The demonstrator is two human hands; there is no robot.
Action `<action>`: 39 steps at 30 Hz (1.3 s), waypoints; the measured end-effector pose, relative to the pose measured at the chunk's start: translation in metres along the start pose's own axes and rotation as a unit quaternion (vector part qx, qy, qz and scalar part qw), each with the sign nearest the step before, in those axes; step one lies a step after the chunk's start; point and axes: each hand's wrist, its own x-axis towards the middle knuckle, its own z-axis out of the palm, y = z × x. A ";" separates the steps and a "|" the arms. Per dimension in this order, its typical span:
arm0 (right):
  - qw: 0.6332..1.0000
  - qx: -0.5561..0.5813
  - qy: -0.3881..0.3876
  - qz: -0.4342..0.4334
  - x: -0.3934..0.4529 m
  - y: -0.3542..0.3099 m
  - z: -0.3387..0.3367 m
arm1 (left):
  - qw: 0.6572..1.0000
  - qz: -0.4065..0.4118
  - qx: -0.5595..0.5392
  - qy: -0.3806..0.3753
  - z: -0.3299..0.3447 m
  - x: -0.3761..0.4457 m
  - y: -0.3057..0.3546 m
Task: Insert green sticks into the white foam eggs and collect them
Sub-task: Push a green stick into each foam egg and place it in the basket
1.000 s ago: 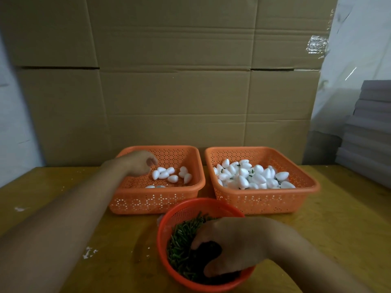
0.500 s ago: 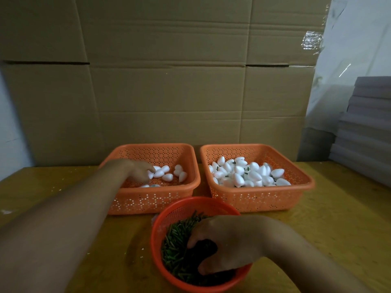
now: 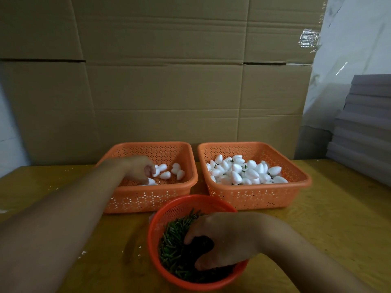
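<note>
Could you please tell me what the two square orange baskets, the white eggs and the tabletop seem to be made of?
Left square orange basket and right square orange basket: apparently moulded plastic, with punched perforations and smooth rims. White eggs: probably foam, matte, faintly grainy. Yellow-brown tabletop: likely varnished wood, with dull sheen and scuffs.

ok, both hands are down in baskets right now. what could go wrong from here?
1. The round basket sits near the table edge; the right hand digging in the sticks could tip it.
2. The left hand works among few eggs; whether it grips one is unclear, so a fumble is possible.
</note>
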 end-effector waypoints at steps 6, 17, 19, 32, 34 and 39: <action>1.000 0.004 -0.003 0.001 0.001 0.000 0.000 | 0.999 0.000 -0.032 -0.015 0.004 0.001 -0.002; 1.000 0.002 0.003 0.003 0.002 0.002 0.002 | 0.922 0.052 -0.337 0.185 -0.012 -0.034 0.008; 1.000 0.004 0.009 0.001 0.002 0.003 0.003 | 0.873 0.084 -0.433 0.209 -0.012 -0.054 0.017; 1.000 0.004 0.013 0.000 0.004 0.003 0.004 | 0.788 0.223 -0.529 0.221 0.005 -0.128 0.070; 1.000 0.004 0.012 0.000 0.004 0.003 0.004 | 0.803 0.233 -0.500 0.226 0.005 -0.130 0.073; 1.000 0.007 0.012 0.002 0.004 0.004 0.004 | 0.782 0.208 -0.550 0.206 0.001 -0.131 0.073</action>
